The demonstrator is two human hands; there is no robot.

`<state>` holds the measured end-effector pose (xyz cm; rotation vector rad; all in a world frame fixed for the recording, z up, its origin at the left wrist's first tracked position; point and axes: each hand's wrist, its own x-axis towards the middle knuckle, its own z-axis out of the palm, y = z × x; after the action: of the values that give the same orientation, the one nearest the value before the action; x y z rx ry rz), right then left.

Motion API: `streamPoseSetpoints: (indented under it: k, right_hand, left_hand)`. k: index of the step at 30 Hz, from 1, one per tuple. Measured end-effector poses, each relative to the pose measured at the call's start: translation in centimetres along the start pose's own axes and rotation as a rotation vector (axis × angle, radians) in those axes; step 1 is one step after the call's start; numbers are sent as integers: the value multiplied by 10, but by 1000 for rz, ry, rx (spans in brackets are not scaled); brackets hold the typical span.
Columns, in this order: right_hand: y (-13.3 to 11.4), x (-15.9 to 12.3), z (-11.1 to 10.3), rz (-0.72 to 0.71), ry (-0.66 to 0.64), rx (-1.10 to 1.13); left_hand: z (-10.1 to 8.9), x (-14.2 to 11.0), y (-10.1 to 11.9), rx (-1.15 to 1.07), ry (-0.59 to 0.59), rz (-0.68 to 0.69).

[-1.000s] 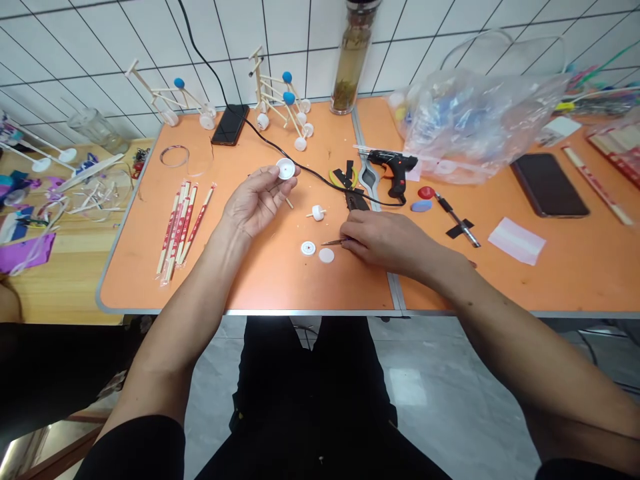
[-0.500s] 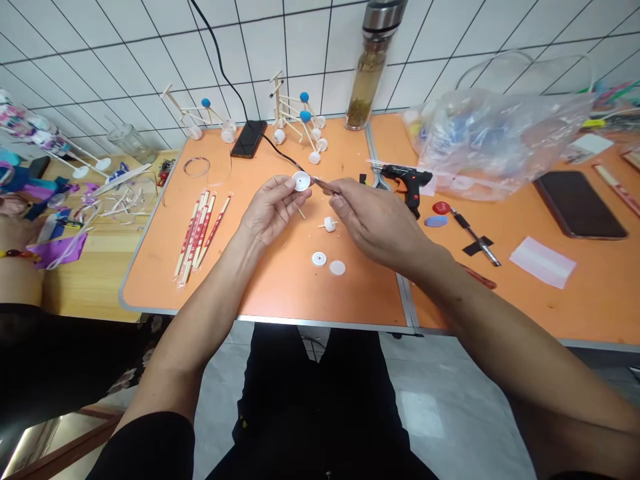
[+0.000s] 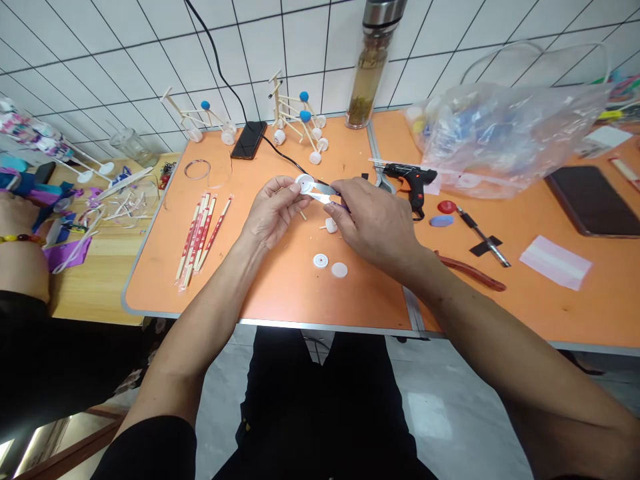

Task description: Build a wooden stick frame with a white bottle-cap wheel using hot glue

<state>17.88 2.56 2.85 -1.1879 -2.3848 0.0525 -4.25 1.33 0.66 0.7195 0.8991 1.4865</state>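
My left hand [image 3: 274,208] pinches a small white plastic wheel [image 3: 304,183] by its edge, over the middle of the orange table. My right hand [image 3: 376,217] is closed round the handles of scissors [image 3: 323,193]. Their two blades stand apart and reach to the wheel's right edge; most of the handles are hidden in the hand. Just below the blades lies a white round piece with a stick through it [image 3: 331,225]. Nearer to me are a second white wheel [image 3: 321,261] and a translucent white disc [image 3: 339,269].
Wrapped chopsticks [image 3: 196,243] lie on the left. Stick models with blue balls [image 3: 300,113], a phone [image 3: 249,140] and a glass bottle [image 3: 369,87] stand or lie by the wall. Rightward are a glue gun [image 3: 413,180], red-handled pliers [image 3: 473,272] and a plastic bag [image 3: 510,140]. Another person's arm [image 3: 23,257] shows left.
My right hand has turned a little, and the scissor blades now show spread apart at the wheel. The wheel has shifted very slightly. The view has moved a little.
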Motion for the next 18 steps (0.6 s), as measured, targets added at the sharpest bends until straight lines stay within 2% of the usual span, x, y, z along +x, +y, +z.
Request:
streamPoseSetpoints:
  k: [4,18]
  right_hand:
    - [1,0,3,-26,19,-32]
    - [-12,3,-3,6,-60,-193]
  left_hand:
    - [3,-1,0,27,5,1]
    - [3,-2,-6,64,-62,94]
